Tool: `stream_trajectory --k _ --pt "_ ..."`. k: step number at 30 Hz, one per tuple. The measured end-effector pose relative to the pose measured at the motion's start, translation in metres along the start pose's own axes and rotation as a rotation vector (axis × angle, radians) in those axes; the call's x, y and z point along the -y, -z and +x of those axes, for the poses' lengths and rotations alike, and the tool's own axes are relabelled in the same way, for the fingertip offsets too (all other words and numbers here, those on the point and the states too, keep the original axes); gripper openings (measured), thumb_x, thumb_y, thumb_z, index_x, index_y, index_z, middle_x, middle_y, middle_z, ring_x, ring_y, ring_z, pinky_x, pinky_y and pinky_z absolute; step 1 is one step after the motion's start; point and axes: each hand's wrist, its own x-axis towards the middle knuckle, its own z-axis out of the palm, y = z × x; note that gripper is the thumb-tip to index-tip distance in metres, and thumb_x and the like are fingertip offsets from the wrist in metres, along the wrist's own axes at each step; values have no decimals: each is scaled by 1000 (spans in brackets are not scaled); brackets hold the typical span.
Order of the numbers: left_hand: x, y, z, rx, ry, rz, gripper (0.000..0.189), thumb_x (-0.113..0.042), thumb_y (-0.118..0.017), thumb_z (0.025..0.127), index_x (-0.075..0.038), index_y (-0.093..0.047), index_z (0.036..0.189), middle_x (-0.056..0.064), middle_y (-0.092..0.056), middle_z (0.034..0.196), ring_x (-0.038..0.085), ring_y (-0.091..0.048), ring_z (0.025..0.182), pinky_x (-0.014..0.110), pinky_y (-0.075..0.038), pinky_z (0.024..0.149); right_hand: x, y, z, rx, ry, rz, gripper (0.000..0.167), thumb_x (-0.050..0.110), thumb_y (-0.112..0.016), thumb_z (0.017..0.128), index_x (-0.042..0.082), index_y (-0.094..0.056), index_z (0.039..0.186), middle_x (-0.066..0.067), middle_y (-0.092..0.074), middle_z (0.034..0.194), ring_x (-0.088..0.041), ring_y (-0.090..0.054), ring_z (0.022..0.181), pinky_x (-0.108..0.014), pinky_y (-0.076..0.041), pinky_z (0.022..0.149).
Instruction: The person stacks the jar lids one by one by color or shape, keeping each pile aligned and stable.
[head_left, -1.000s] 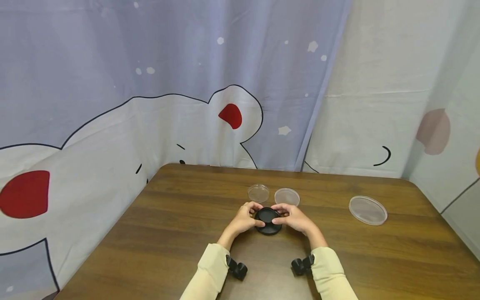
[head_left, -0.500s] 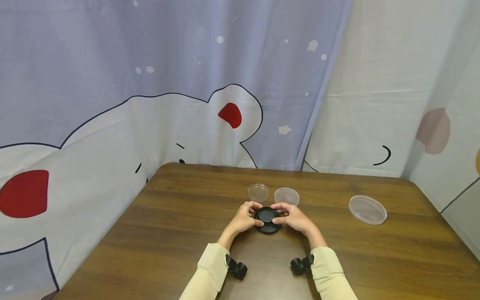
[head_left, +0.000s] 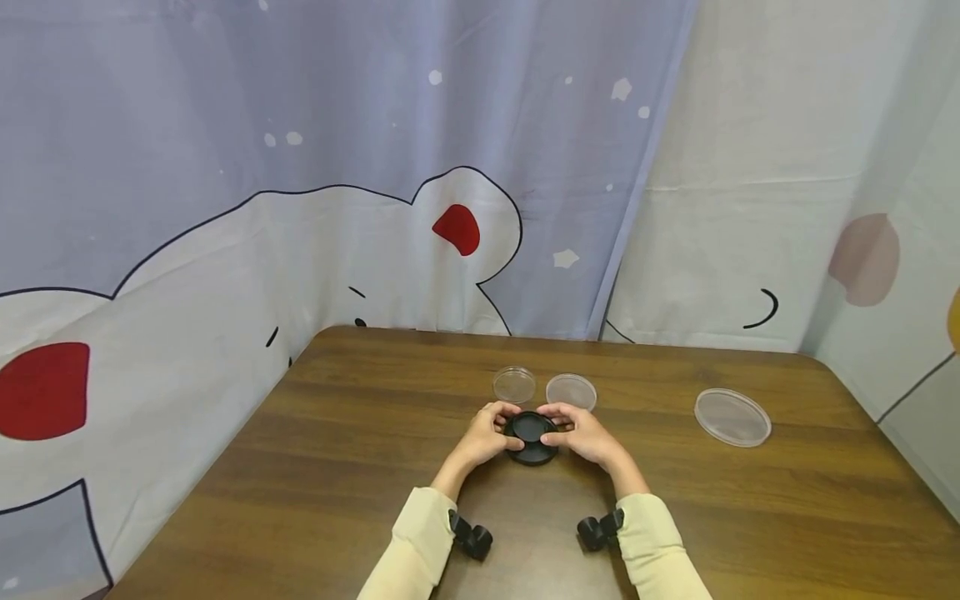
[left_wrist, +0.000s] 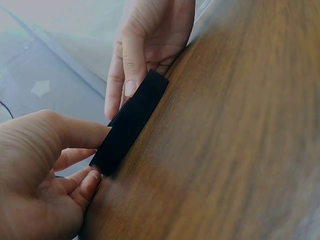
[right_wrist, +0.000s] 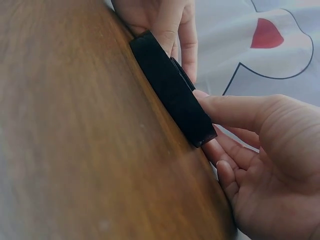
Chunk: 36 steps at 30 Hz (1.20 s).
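Observation:
In the head view, a thick black disc [head_left: 532,457] lies on the wooden table with a smaller, thin-rimmed black disc [head_left: 530,427] on its top. My left hand [head_left: 487,435] grips this black pair from the left, thumb over the near side and fingers curled behind. From the right, my right hand [head_left: 585,435] holds it the same way. Side-on in the left wrist view, the thick disc [left_wrist: 131,125] is low and flat-walled, and the left thumb presses at its upper edge. The right wrist view shows the right thumb tip by the thin disc's edge [right_wrist: 182,75]. The fingertips behind are partly hidden.
Beyond the hands lie two round clear dishes, a small one [head_left: 513,384] and a slightly larger one [head_left: 572,392] close by the right fingers. A larger clear dish [head_left: 732,417] sits farther right. The brown table [head_left: 360,450] ends at a printed curtain [head_left: 360,250].

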Motion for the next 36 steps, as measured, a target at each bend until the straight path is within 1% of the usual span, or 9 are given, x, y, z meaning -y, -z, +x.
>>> stream_trajectory --k 3,6,9,12,19,28,30,32,36 --pt "0 0 1 1 -12 -4 47 0 -78 69 1 -63 114 20 -60 114 23 -52 99 30 -43 86 1 0 0 -10 -22 -3 47 9 -72 84 -6 -58 126 -26 -60 126 -31 -57 110 -27 -45 87" --pt "2 0 1 2 -19 -3 46 1 -77 69 1 -64 113 20 -61 113 23 -53 99 30 -44 85 1 -1 0 -8 -53 1 46 10 -72 85 -6 -58 126 -25 -61 124 -30 -57 109 -26 -45 86" --pt "4 -1 0 2 -12 -1 45 2 -76 69 1 -64 112 19 -61 113 23 -53 99 30 -44 85 0 -2 -1 -12 -72 8 46 10 -73 84 -5 -58 125 -24 -61 123 -29 -57 109 -27 -45 86" --pt "4 -1 -1 6 -10 -6 46 3 -76 68 1 -64 112 19 -61 113 22 -52 99 30 -44 84 -2 -3 -3 -13 -70 9 46 10 -73 84 -5 -58 125 -24 -61 123 -30 -57 110 -28 -46 87" --pt "2 0 1 1 14 -20 45 1 -77 69 1 -65 113 19 -61 113 23 -52 99 30 -44 85 1 -2 -1 -21 -56 6 45 10 -71 85 -5 -59 125 -24 -61 123 -32 -56 111 -27 -45 87" --pt "1 3 2 3 19 -53 46 1 -77 69 1 -65 113 19 -61 113 22 -52 98 28 -43 84 3 1 2 -17 -61 26 46 10 -72 84 -5 -58 125 -24 -61 123 -30 -57 110 -27 -46 86" --pt "1 4 2 13 19 -63 48 0 -78 69 1 -64 115 20 -62 115 23 -52 98 29 -42 84 4 0 2 -15 -66 35 46 11 -72 84 -5 -58 126 -24 -61 125 -31 -57 111 -29 -46 88" --pt "1 5 2 40 25 -70 52 -2 -79 71 2 -61 120 21 -61 118 24 -52 99 30 -42 86 6 1 1 -9 -75 38 47 12 -72 85 -4 -58 127 -24 -60 128 -32 -56 113 -32 -47 90" --pt "-3 5 2 104 41 -77 73 -11 -82 75 2 -46 137 23 -55 129 29 -51 110 41 -44 96 11 7 -1 8 -91 42 47 17 -68 90 -3 -56 131 -24 -58 134 -35 -56 119 -43 -48 98"
